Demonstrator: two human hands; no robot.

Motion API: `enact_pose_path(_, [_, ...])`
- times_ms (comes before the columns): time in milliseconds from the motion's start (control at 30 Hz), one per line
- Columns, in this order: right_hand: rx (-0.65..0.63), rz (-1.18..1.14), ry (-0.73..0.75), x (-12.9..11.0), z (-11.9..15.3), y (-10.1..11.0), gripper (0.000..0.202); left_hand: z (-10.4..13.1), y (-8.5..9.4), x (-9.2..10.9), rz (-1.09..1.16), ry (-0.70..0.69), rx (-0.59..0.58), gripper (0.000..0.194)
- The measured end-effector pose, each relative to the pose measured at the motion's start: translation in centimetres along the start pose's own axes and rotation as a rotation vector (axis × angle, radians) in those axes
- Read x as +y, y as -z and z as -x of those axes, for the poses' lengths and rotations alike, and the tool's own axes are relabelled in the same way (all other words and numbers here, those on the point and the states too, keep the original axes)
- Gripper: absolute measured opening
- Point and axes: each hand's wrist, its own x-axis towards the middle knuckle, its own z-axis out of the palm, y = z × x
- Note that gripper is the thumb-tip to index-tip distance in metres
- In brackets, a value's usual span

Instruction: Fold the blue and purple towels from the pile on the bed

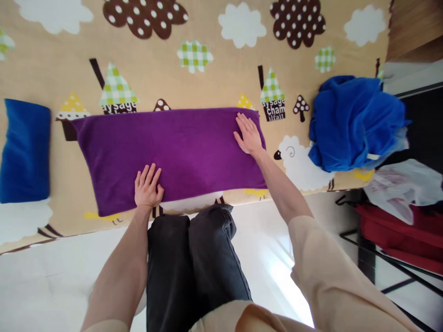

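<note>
Purple towel (194, 152) lies along the near edge of the blanket (214, 90). Left hand (148, 186) rests flat on the towel's near side, right hand (249, 134) near its far right corner, both released. Cloth beneath them is hidden; blanket's far edge is cut off.

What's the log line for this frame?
left hand: on purple cloth, near edge | right hand: on its right end | blue pile: far right
</note>
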Motion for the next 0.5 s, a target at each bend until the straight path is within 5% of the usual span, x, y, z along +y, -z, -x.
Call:
enact_pose_path(167, [0.262, 0.013, -0.380, 3.3, -2.2, 1.7, 0.073, 0.1, -0.3, -0.3, 0.032, 0.000, -0.005, 0.080])
enact_pose_path(367, [-0.046, -0.086, -0.388, 7.3, -6.1, 4.9, 0.071, 0.1, -0.3, -0.3, 0.035, -0.004, 0.004, 0.080])
enact_pose_path(500, [0.182, -0.038, -0.425, 5.3, -6.4, 4.6, 0.084, 0.0, -0.2, -0.1, 0.028, -0.001, 0.011, 0.080])
